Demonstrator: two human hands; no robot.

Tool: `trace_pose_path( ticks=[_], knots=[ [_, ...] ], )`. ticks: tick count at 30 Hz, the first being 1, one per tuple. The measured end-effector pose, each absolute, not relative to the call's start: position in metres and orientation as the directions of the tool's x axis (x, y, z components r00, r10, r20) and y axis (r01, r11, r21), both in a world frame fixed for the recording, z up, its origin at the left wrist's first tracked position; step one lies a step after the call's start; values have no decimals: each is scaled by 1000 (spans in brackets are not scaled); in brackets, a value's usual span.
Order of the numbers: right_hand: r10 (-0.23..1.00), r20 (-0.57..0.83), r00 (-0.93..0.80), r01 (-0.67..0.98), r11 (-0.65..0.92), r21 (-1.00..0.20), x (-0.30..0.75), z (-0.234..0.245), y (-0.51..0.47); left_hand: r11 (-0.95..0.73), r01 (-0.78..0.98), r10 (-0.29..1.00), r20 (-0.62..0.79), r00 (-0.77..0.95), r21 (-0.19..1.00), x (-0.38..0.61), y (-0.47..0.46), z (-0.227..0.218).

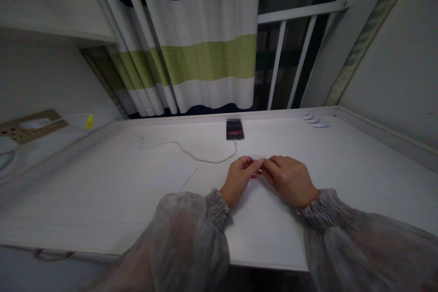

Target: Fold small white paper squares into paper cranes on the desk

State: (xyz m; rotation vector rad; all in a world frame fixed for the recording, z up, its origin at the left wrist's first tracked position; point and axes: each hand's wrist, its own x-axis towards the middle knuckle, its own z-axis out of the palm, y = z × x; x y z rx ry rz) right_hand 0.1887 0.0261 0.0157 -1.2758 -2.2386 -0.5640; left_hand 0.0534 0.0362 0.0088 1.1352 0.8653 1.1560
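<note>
Above the middle of the white desk, my left hand (pixel 238 179) and my right hand (pixel 290 178) meet at their fingertips. Between them is a small piece of folded white paper (pixel 252 158), pinched by the fingers of both. Most of this paper is covered by the fingers, so its shape cannot be made out. Left of my left hand lies a stack of white paper (pixel 178 175), flat on the desk. Several small folded paper pieces (pixel 316 121) stand near the back right corner.
A phone (pixel 234 129) lies beyond my hands, its white cable (pixel 191 154) curving left over the desk (pixel 102 210). A power strip (pixel 32 124) with plugs is at the far left. Behind the desk are a striped curtain (pixel 208 59) and a white window rail (pixel 304 12).
</note>
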Motion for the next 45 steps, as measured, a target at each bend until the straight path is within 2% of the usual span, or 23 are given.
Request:
trace_pose_path(
  ticks=[2, 5, 7, 10, 12, 14, 16, 19, 35, 45],
  knots=[
    [622, 594, -511, 848, 478, 229, 187, 18, 25, 30, -248, 977, 24, 212, 968, 52, 38, 7],
    [590, 574, -569, 808, 532, 254, 182, 19, 24, 51, -329, 982, 12, 187, 943, 50, 43, 5],
    [572, 571, -589, 766, 620, 169, 180, 19, 24, 64, -388, 988, -3, 156, 919, 48, 45, 4],
    [550, 585, -595, 647, 761, -57, 182, 17, 25, 96, -450, 990, -36, 140, 888, 45, 47, 5],
    [550, 613, -568, 566, 801, -194, 186, 16, 27, 101, -468, 987, -28, 161, 878, 44, 48, 5],
    [554, 657, -512, 520, 808, -276, 191, 15, 31, 96, -462, 985, -18, 170, 882, 44, 48, 4],
    [540, 675, -503, 481, 823, -301, 196, 14, 35, 93, -451, 989, -29, 146, 888, 45, 47, 3],
    [531, 666, -524, 454, 836, -309, 200, 13, 39, 88, -442, 992, -38, 122, 893, 46, 46, 2],
    [518, 673, -527, 444, 844, -302, 207, 17, 42, 84, -435, 965, 36, 262, 896, 45, 43, 7],
    [507, 674, -537, 454, 847, -275, 211, 19, 41, 69, -429, 976, 29, 217, 901, 47, 43, 7]
  ],
)
